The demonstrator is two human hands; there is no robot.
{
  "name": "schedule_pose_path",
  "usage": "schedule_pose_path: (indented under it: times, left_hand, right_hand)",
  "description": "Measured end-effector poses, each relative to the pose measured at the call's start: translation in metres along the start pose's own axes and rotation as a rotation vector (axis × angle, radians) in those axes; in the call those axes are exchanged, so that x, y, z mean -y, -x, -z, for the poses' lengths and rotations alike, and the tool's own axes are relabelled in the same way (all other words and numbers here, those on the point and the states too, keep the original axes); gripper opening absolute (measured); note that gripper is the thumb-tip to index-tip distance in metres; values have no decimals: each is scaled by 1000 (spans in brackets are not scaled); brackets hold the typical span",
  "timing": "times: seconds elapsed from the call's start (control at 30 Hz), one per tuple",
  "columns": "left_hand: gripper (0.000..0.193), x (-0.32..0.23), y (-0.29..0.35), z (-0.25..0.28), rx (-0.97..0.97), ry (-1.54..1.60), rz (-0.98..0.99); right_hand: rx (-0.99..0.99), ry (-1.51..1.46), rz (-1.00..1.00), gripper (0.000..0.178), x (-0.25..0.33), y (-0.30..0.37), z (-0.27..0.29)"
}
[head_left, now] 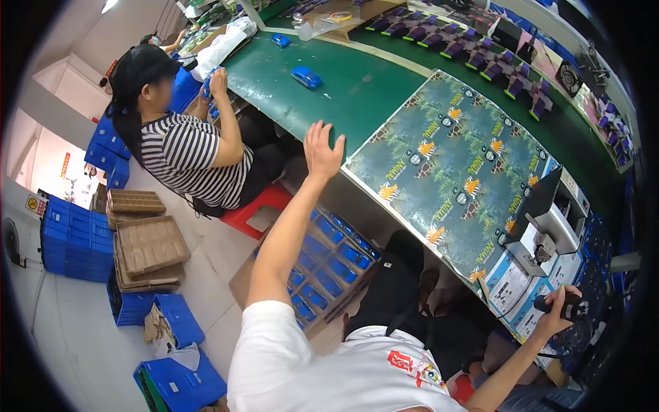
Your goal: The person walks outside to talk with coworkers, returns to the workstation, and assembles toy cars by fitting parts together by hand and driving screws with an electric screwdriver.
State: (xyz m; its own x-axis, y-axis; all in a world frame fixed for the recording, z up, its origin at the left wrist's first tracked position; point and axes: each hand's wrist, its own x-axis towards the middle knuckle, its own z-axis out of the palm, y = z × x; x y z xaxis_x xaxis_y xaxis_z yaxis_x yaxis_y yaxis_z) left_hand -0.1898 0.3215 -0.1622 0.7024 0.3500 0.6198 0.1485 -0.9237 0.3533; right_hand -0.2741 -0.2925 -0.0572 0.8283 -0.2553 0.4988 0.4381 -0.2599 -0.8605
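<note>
My left hand (324,150) lies on the front edge of the green worktable (357,89), its fingers spread and nothing in it. At the lower right, my right hand (559,317) is wrapped around a black rounded tool (571,306); its exact kind I cannot make out. Close to that hand are printed sheets (511,288) and a silver-and-black bench machine (546,230). Two blue toy cars, a nearer one (306,77) and a farther one (280,40), stand on the green surface beyond my left hand.
A patterned mat (460,165) covers the table before me. Purple-and-grey fixtures (480,58) line a belt behind it. On my left, a seated co-worker (185,147) handles a blue part. Below the table sits a box of blue car bodies (322,271); blue crates (75,237) stand along the left.
</note>
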Motion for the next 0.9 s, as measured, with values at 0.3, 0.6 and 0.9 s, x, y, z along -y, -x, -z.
schedule_pose_path:
  times: [0.3,0.6,0.9]
  left_hand:
    - [49,1,0,0,16,-15,24]
    - [61,-36,29,15,221,-34,178]
    - [72,-74,54,30,351,-57,258]
  right_hand:
    - [-62,12,74,8,-4,3,2]
    - [-109,8,125,15,-8,13,9]
    - [-105,-36,95,19,-16,15,18]
